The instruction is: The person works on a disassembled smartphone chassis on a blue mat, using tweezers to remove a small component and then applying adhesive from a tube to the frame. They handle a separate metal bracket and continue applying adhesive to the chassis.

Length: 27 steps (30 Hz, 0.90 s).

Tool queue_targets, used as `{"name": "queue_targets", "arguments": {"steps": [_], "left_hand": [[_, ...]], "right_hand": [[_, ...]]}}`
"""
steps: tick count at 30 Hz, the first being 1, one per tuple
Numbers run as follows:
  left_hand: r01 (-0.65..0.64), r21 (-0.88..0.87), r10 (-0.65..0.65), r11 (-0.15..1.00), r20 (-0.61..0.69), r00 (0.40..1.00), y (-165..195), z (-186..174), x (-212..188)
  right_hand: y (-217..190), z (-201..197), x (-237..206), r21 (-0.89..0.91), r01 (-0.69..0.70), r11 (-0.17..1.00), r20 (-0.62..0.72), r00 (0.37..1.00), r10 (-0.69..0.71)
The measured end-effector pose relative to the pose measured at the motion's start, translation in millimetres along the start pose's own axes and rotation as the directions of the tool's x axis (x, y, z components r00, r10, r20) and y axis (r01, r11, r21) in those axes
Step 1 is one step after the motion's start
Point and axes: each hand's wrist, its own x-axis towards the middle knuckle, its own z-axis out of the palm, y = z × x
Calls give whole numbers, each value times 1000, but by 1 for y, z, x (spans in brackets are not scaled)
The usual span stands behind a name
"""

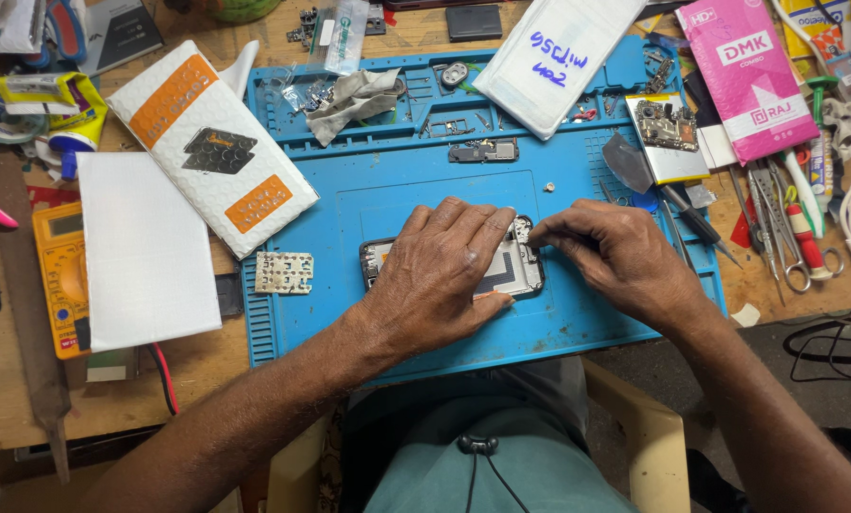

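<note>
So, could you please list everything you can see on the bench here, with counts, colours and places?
Work mat: one, blue, centre of the wooden bench.
Opened phone: one, grey inside with a dark rim, on the mat under both hands.
Keypad board: one, pale, at the mat's left edge.
Cloth: one, grey, in the mat's top trays.
Padded envelopes: two, white, one with orange patches at the upper left, one with blue writing at the top.
White sheet: one, left of the mat.
Meter: one, yellow, far left.
Pink packet: one, upper right.
Circuit board: one, on a pale pad, upper right of the mat.
Tweezers and scissors: several, metal, right edge.
Left hand: flat on the phone.
Right hand: fingertips pinched at the phone's upper right corner.
</note>
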Motion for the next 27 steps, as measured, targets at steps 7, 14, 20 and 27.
{"name": "queue_targets", "arguments": {"steps": [7,14,20,27], "left_hand": [[3,-7,-3,1000,-10,1000,1,0,1],[-4,3,4,1000,-10,1000,0,-1,1],[-6,4,6,1000,-11,1000,3,-1,2],[-6,-1,6,1000,-7,1000,2,0,2]], "right_hand": [[-4,2,-4,69,-120,990,3,993,120],[-2,2,1,33,-51,998,10,999,51],[2,-3,3,-9,33,999,37,999,-32],[6,-11,13,-44,190,981,94,978,-185]]}}
